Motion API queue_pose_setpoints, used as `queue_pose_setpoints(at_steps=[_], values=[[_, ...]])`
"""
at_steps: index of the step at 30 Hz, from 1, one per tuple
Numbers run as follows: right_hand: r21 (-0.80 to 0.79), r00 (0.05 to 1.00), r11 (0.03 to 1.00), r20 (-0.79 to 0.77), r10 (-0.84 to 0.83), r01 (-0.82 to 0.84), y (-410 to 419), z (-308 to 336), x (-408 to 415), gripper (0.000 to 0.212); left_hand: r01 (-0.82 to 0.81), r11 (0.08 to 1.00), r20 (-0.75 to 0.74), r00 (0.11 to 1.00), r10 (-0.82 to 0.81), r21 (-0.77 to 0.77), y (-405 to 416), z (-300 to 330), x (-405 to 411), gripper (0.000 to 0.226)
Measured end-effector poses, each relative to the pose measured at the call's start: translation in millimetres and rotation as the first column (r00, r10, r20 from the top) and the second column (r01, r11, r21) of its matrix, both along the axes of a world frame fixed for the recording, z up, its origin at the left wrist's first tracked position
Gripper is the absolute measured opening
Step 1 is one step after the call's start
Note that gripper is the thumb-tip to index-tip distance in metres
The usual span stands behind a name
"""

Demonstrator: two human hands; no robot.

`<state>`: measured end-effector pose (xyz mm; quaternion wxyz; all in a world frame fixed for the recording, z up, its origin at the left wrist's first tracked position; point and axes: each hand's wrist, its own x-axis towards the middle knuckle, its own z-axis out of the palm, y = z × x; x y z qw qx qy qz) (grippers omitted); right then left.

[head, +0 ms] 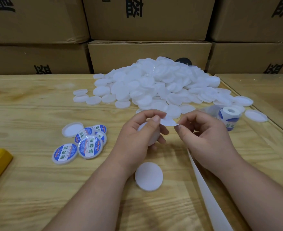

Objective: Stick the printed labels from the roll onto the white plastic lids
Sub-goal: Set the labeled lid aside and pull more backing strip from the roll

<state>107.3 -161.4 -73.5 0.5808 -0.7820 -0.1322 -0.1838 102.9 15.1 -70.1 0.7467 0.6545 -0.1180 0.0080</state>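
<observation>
Nearest you lay a bare lid (148, 176) on the surface (37, 189). Beyond it, your left hand (137, 139) gripped another lid (145, 129), while your right hand (204, 135) pinched a peeled label (168, 122) just right of it, sticky face unclear; the roll (229, 116) stood farther right.

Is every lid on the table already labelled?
No: only a few labelled lids lie at the left, while the big pile behind is plain white.
</observation>
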Motion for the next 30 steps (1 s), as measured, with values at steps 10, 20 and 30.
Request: queue_pose_setpoints(at_steps=[10,20,30], values=[[0.246,0.991,0.969,-0.131,0.033,0.000,0,6,0,0.020,0.033,0.982,-0.117,0.992,-0.055,-0.187,5,2,4,0.043],[0.168,0.915,0.966,-0.322,0.244,-0.199,0,8,-4,0.014,0.018,0.952,-0.206,0.975,-0.085,-0.307,-2,-1,9,0.032],[0.118,0.923,0.982,-0.338,0.182,-0.151,5,4,-3,0.020,0.115,0.933,-0.198,0.961,-0.191,-0.342,0,-6,11,0.039]])
